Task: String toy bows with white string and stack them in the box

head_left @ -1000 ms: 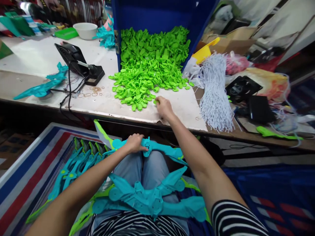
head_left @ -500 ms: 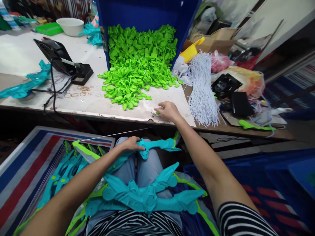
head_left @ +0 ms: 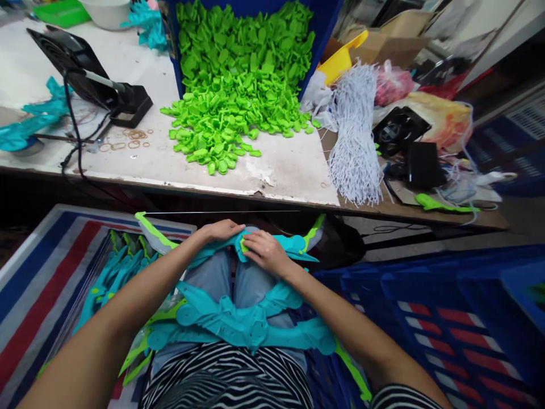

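A teal toy bow (head_left: pixel 293 244) with lime-green tips and a taut white string lies across my knees. My left hand (head_left: pixel 223 230) is closed round its middle, left of the centre block. At that block my right hand (head_left: pixel 266 250) presses a small green plastic piece (head_left: pixel 244 245) against the bow, its fingers partly covering the piece. More teal bows (head_left: pixel 255 326) rest on my lap, nearer my body. On the table a heap of the same green pieces (head_left: pixel 242 108) spills from a blue crate (head_left: pixel 175 57).
A bundle of white strings (head_left: pixel 355 136) hangs near the table's edge at right. A soldering iron stand (head_left: pixel 131 105) and rubber bands (head_left: pixel 134 135) lie at left. Finished-looking bows (head_left: pixel 114 272) sit in a striped-lined container (head_left: pixel 46 284). Blue crates (head_left: pixel 426 318) stand at right.
My right hand has come down from the table's edge to the bow's centre, bringing a small green piece. The bow and its string now lie more level. The view has tilted downward.
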### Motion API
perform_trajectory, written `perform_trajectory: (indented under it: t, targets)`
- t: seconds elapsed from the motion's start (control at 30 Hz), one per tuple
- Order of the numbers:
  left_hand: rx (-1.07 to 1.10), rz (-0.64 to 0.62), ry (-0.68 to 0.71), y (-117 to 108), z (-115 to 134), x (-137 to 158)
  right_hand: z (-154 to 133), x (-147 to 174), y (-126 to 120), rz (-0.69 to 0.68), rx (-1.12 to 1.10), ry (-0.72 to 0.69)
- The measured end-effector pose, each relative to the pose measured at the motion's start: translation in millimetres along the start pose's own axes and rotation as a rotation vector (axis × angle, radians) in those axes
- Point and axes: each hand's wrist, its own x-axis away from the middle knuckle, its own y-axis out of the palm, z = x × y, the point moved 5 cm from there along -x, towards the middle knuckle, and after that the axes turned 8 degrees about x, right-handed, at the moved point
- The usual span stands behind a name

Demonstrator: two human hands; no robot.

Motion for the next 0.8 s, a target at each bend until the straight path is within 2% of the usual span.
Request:
perform_trajectory:
  t: [0.2,0.37,0.47,0.6,0.7,0.8]
  targets:
    - [-0.001,-0.023,0.014,3,-5,1,-5,9,12,0.036,0.098,0.075]
    - [-0.024,-0.073,0.070,0,-1,4,-5,9,12,0.037,0.053,0.145]
    - [-0.054,-0.135,0.109,0,2,5,6,9,16,0.053,-0.037,0.268]
    - [-0.176,-0.094,0.136,-3,0,3,19,12,25,-0.002,-0.083,0.461]
    - [-0.296,-0.043,0.174,-3,-1,2,14,11,29,-0.072,-0.010,0.435]
    - [-0.397,-0.044,0.178,-2,0,3,9,9,31,-0.118,0.071,0.391]
